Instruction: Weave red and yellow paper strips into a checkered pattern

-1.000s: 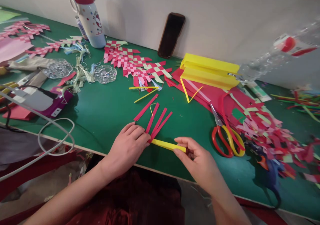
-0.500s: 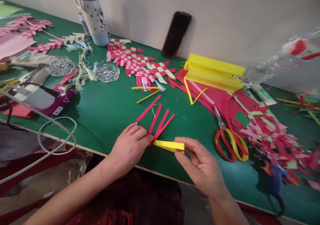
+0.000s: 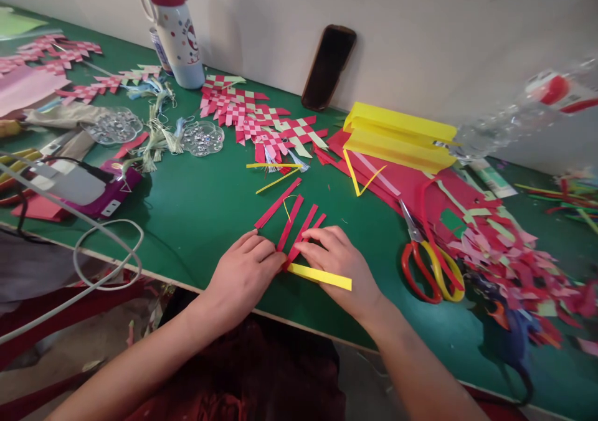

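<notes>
My left hand rests on the green table with its fingers closed over the lower ends of several red paper strips, which fan out away from me. A folded yellow paper strip sticks out to the right from beneath my left fingertips. My right hand lies just behind that yellow strip, its fingertips closed at the rightmost red strips. Its thumb is partly hidden. A thin curved yellow sliver lies among the red strips.
Scissors and paper scraps lie right, below folded yellow paper on red sheets. Woven paper fish, a bead tray and a bottle stand behind. A phone leans on the wall. A white cable crosses the left.
My right hand has let go of the yellow strip's end and moved up and left to the red strips. The yellow strip now points slightly lower. My left hand stays put.
</notes>
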A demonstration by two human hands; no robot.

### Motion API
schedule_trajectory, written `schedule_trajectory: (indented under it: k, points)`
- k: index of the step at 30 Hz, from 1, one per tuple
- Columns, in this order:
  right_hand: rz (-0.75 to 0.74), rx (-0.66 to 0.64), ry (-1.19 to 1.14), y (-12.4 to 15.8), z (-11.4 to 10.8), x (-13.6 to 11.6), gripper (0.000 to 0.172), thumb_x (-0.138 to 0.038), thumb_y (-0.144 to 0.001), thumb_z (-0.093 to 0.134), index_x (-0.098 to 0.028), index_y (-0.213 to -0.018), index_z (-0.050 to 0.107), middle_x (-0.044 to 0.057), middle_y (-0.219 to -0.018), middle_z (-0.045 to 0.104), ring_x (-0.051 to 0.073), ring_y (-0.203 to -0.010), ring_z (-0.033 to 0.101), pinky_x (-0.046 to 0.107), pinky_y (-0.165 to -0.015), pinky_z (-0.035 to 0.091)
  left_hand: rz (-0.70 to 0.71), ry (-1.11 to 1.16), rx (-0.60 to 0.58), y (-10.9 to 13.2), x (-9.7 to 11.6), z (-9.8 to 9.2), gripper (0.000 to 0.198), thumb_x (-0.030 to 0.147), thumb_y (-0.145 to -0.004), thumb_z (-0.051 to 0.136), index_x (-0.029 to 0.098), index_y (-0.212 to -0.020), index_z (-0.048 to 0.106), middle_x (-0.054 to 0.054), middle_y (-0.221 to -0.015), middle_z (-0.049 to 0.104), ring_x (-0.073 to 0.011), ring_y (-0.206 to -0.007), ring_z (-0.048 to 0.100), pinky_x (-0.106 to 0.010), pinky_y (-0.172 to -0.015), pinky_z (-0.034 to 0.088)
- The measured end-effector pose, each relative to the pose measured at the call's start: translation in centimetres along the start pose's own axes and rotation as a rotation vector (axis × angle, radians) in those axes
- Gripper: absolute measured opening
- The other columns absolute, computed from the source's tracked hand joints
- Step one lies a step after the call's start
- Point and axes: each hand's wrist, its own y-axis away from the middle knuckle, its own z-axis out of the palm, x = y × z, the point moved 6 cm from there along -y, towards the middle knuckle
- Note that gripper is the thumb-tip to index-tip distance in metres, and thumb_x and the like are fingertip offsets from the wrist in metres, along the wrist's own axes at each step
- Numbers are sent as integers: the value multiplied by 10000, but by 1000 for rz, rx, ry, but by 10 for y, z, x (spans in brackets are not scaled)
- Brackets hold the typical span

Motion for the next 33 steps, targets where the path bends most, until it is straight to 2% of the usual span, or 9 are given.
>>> schedule_trajectory:
  k: [7, 11, 14, 18, 21, 23, 26, 29, 33]
  points:
    - [-197, 27, 54, 9, -19, -10, 234, -166, -956, 462, -181, -1058, 672, 67, -1111, 704, 217, -1076, 581, 402, -922, 442, 6, -17, -2, 1, 0, 1, 194, 218, -998, 466, 204, -1035, 657, -13, -897, 625, -177, -906, 590, -409, -1018, 445]
    - [-278, 109, 144, 19, -41, -24, 200, -99, -942, 497, -187, -1000, 668, 26, -949, 739, 181, -964, 643, 434, -991, 387, 12, -43, 8, 2, 0, 0, 163, 222, -984, 502, 195, -1034, 654, -16, -899, 630, -180, -898, 598, -399, -1008, 454]
    - [-283, 112, 171, 28, -52, -29, 178, -97, -925, 550, -180, -1039, 659, 23, -936, 744, 180, -945, 654, 435, -988, 399, 26, -41, -21, 1, 2, 0, 169, 209, -983, 496, 184, -1055, 647, -23, -903, 633, -185, -906, 606, -409, -1012, 455]
    - [-253, 179, 171, 45, -59, -26, 326, -16, -871, 588, -129, -1175, 607, 64, -952, 742, 196, -969, 654, 447, -967, 435, 27, -54, -13, 1, 3, -1, 178, 186, -982, 484, 180, -1059, 645, -32, -925, 636, -189, -921, 607, -412, -996, 470]
    - [-182, 296, 185, 57, -58, -19, 401, 29, -797, 661, -89, -1173, 588, 90, -909, 739, 194, -911, 656, 428, -904, 490, 32, -68, 25, 1, 3, -3, 192, 153, -976, 470, 173, -1043, 648, -35, -921, 640, -187, -916, 613, -414, -994, 475]
    - [-134, 347, 190, 62, -55, -16, 389, 43, -773, 682, -88, -1129, 595, 90, -873, 737, 190, -867, 658, 412, -859, 512, 39, -76, 16, 1, 4, -3, 202, 147, -975, 461, 165, -1032, 654, -43, -914, 641, -192, -913, 615, -417, -985, 484]
    - [-130, 344, 162, 64, -53, -17, 305, 38, -786, 670, -130, -1036, 626, 71, -860, 738, 195, -860, 671, 409, -834, 518, 33, -77, -9, 0, 5, -4, 200, 175, -979, 468, 156, -1027, 661, -59, -911, 640, -204, -901, 610, -417, -951, 507]
    - [-118, 369, 130, 65, -59, -13, 278, 36, -788, 660, -169, -974, 648, 52, -861, 734, 202, -884, 678, 401, -826, 527, 25, -78, -6, -1, 6, -6, 207, 176, -980, 462, 154, -1023, 664, -66, -904, 639, -211, -899, 605, -411, -924, 520]
    - [83, 528, 101, 71, -78, 7, 295, -2, -774, 682, -216, -977, 679, 32, -875, 720, 198, -893, 675, 372, -831, 541, 33, -100, -6, -1, 6, -4, 234, 143, -982, 427, 149, -1001, 659, -66, -885, 641, -206, -911, 614, -397, -917, 524]
